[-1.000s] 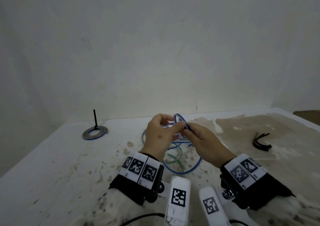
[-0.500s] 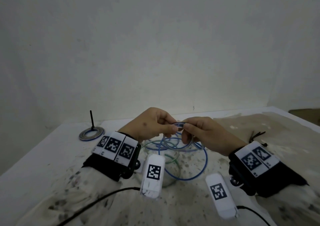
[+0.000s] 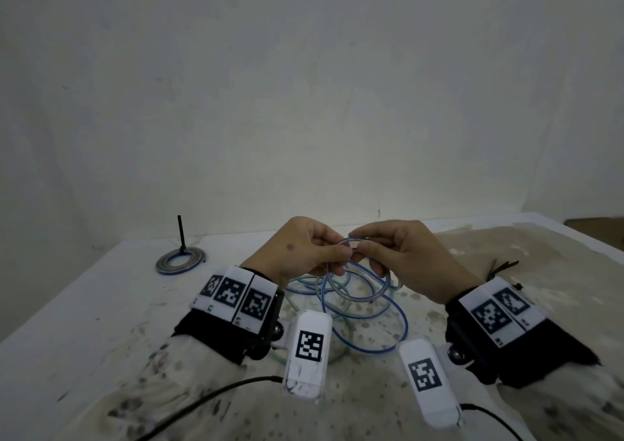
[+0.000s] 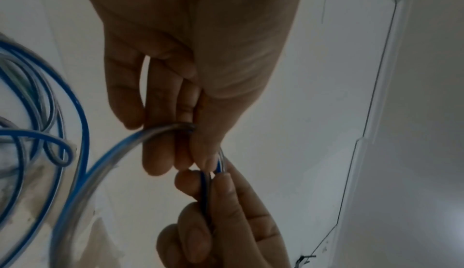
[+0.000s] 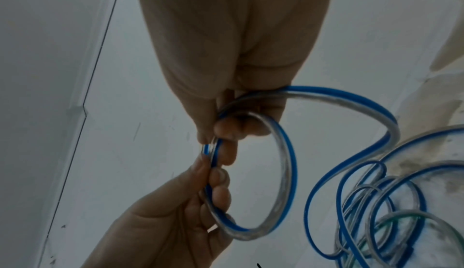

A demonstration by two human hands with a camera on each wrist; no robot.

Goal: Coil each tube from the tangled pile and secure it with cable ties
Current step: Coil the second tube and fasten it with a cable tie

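Note:
A clear tube with a blue stripe is bent into a small loop held up between both hands. My left hand pinches the loop's left side between thumb and fingers. My right hand pinches the same loop where its strands cross, and the tube runs on under its curled fingers. The rest of this tube hangs down to the tangled pile on the table, where blue-striped and green-striped tubes overlap.
A finished coil lies at the table's back left with a black cable tie sticking up from it. Loose black cable ties lie at the right. The wall stands close behind the stained white table.
Both hands have risen from the pile, lifting the small loop off the table. The left forearm has swung out to the left. Over the last half second the hands barely moved.

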